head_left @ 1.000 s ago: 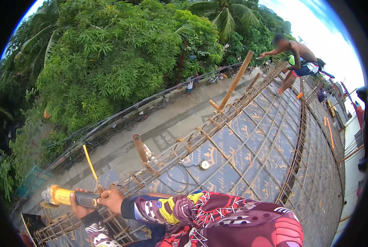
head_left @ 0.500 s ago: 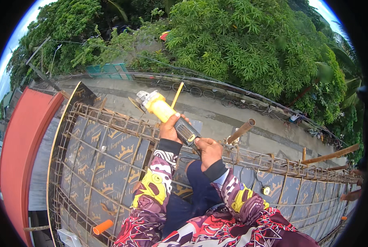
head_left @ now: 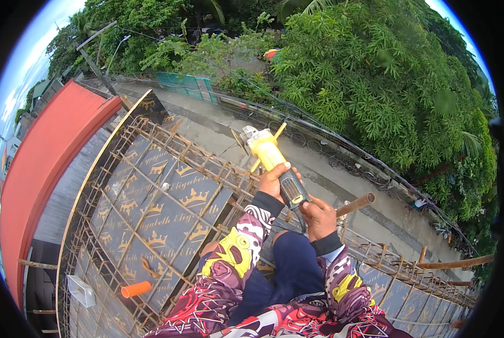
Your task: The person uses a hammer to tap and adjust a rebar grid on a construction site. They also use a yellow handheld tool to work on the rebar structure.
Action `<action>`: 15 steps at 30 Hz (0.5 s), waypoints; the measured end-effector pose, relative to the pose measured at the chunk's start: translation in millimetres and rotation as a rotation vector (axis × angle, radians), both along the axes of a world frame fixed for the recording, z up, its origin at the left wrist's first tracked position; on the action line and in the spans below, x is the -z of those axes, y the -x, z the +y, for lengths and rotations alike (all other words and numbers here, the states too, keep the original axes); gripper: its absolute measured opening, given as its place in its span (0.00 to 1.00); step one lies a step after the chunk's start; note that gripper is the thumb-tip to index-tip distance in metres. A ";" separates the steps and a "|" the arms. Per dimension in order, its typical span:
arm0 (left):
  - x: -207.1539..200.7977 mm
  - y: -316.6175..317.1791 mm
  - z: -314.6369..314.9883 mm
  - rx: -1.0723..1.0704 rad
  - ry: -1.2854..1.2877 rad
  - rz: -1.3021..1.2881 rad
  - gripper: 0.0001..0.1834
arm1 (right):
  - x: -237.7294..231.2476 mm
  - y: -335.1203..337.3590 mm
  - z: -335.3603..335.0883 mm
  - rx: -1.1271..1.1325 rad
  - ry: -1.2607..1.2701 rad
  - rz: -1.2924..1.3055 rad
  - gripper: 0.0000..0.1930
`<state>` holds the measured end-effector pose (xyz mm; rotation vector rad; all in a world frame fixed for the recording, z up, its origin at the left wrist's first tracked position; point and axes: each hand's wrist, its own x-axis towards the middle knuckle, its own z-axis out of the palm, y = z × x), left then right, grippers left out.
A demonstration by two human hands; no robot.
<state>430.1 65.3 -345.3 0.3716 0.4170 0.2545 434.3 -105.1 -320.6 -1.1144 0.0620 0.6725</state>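
An angle grinder with a yellow body and dark grey grip is held out in front of me, its metal head pointing up and left. The thin cutting disc shows edge-on at its left side. My left hand wraps around the grip just behind the yellow part. At the rear end, where the cord leaves, my right hand has its fingers closed on the tool. A yellow bar shows beside the head; whether it is attached cannot be told. The grinder is above a rebar cage, apart from it.
Dark printed formwork panels lie under a rebar grid. An orange pipe stub and a white box are at lower left. A rusty pipe juts out at right. Beyond the edge, a street lies far below. A red roof stands left.
My view has turned, so the surroundings sit further right and tilted. Both hands and the grinder appear further right, still gripped the same way.
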 end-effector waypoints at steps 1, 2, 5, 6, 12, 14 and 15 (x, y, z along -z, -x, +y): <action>1.8 2.0 2.7 -0.005 -0.010 -0.005 0.13 | 1.6 1.7 3.5 -0.004 -0.008 0.003 0.22; -1.6 2.3 4.0 -0.002 -0.013 -0.018 0.13 | 0.8 2.0 4.5 0.000 -0.010 -0.002 0.21; -5.7 1.0 3.5 -0.027 0.003 -0.030 0.13 | 3.3 -1.7 4.5 -0.005 0.003 -0.037 0.21; -1.9 -0.4 1.7 -0.015 0.020 -0.053 0.13 | 5.2 -2.7 3.7 0.006 0.004 -0.049 0.22; 11.8 -8.4 0.7 -0.005 -0.092 0.001 0.12 | 4.4 -28.5 -13.9 -0.172 0.102 -0.116 0.31; 14.7 -17.9 -12.1 -0.014 -0.175 0.013 0.13 | -0.1 -54.8 -15.8 -0.314 0.372 -0.429 0.44; 18.8 -17.8 -17.0 -0.027 -0.223 0.039 0.13 | -5.9 -57.5 -6.3 -0.380 0.539 -0.590 0.44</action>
